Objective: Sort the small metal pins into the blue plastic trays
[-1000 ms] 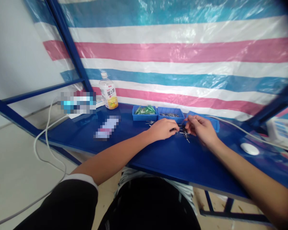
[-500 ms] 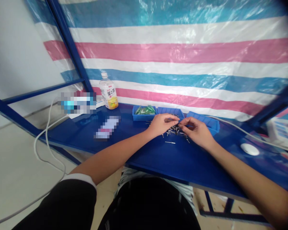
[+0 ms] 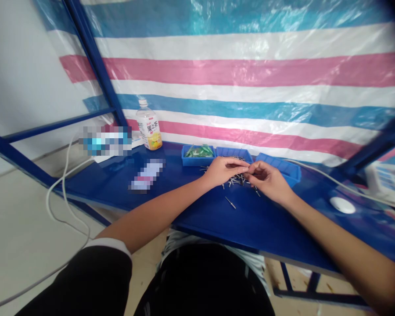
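My left hand [image 3: 222,170] and my right hand [image 3: 269,181] meet at the fingertips over the pile, each closed in a pinch. What they hold between the fingers is too small and hidden to make out. Beneath them several loose pop rivets [image 3: 236,179] with thin metal stems lie scattered on the blue table [image 3: 197,208]. One single rivet [image 3: 231,202] rests apart, nearer the front edge. Just behind the hands stands a blue bin [image 3: 235,152] with more metal pieces in it, partly covered by my left hand.
A blue bin [image 3: 198,163] of green packets [image 3: 200,151] stands to the left, another blue bin [image 3: 292,172] to the right. Further left are a bottle [image 3: 150,130] and a blurred-out phone-like object [image 3: 147,176]. A white mouse [image 3: 342,205] and a cable [image 3: 332,179] lie right.
The lone rivet in front has turned from nearly level to slanted and sits slightly nearer me. My fingertips have shifted a little to the right and are closer together.
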Tool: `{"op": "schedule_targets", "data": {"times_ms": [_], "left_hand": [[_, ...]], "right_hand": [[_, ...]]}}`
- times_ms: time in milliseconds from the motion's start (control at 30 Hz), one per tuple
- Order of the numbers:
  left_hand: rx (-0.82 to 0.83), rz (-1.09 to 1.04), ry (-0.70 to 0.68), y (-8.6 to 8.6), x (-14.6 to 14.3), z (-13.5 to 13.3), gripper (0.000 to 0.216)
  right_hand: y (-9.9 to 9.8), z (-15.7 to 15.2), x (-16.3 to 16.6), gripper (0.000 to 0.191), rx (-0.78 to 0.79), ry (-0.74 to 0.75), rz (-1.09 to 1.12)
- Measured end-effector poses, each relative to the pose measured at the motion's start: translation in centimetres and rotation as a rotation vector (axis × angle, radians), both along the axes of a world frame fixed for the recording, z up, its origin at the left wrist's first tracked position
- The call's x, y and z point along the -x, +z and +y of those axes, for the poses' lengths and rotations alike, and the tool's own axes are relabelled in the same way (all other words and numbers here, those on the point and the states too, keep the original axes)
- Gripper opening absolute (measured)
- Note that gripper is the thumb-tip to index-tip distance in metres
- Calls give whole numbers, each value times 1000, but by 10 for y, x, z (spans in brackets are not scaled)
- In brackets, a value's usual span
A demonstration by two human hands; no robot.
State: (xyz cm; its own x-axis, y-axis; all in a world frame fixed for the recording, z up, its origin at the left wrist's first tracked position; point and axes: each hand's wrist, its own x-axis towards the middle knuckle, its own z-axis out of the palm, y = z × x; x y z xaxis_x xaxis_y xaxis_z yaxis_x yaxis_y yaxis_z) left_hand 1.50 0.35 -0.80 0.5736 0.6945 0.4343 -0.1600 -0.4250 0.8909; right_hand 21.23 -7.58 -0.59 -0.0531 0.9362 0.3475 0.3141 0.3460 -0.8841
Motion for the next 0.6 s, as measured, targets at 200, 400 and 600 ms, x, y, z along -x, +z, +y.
{"op": "schedule_targets", "data": {"times_ms": [200,400,600], "left_hand": [[47,-27,8,-3,-3,0,36],[23,175,23,-2,1,-7,37],[-24,165,69,-6,-1,-4,27]], "right_hand": [[-4,4,-3,34,-76,-24,10],[1,1,-8,24,-121,-227,-177],[-2,1,-8,34,-144,-216,-261]]}}
